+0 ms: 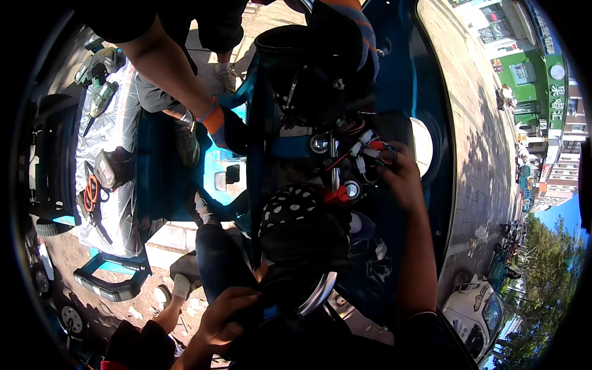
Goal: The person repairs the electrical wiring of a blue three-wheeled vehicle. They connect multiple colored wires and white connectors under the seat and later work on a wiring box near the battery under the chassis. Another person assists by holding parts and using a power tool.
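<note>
My right hand [401,172] reaches in from the lower right, its fingers closed on a bundle of thin wires [387,155]. White plastic connectors [361,165] and a red connector [375,145] hang from that bundle beside the handlebar [335,163] of a blue vehicle. Lower left, my left hand [227,314] lies with loosely bent fingers against dark cloth, apparently holding nothing. Between my arms is a black handlebar cover with white dots [290,206]. A red part [337,195] sits by a round chrome-rimmed piece [352,190] on the handlebar.
Across from me, another person's gloved hand [235,132] with an orange cuff reaches toward the vehicle. A silver-covered seat [126,166] at left carries a green cordless drill [102,98], a dark pouch [114,168] and an orange cord [92,192]. A white car [472,314] stands lower right.
</note>
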Demonstrator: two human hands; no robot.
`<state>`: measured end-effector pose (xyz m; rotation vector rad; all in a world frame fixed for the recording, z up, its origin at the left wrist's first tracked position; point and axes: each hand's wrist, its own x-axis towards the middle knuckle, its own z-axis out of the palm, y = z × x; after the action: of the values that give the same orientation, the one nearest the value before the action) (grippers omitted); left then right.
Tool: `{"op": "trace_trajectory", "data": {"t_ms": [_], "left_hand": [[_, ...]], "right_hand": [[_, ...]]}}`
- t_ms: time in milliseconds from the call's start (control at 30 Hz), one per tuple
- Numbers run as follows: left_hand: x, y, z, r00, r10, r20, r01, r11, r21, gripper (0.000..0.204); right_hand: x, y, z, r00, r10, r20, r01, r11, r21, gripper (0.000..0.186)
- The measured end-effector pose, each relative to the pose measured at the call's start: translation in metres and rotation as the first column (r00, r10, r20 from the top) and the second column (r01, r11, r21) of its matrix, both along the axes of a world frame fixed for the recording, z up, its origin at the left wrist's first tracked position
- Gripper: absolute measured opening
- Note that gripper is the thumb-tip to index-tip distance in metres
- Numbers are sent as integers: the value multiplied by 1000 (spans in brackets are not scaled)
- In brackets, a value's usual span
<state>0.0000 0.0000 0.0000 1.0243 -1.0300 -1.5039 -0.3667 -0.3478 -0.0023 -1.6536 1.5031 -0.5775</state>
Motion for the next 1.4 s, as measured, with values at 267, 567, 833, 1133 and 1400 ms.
{"op": "trace_trajectory", "data": {"t_ms": [267,567,833,1133,1400], "left_hand": [[-6,-5,5,1000,4,-7,-4,1000,-2,65],[-5,-3,8,999,13,-38,-11,999,45,66],[-5,-2,2,997,-22,-73,23,1000,13,66],[-3,-5,2,996,-53,-68,54,999,10,66],[-3,-5,4,997,-35,-71,36,999,11,66]], "right_hand": [[1,1,6,985,5,-170,-22,995,-100,27],[4,2,5,994,-17,-105,9,997,-76,28],[3,1,2,994,-8,-113,-3,995,-99,29],[1,1,4,993,-5,-120,-7,996,-94,28],[5,2,5,995,8,-95,-17,995,-97,29]]}}
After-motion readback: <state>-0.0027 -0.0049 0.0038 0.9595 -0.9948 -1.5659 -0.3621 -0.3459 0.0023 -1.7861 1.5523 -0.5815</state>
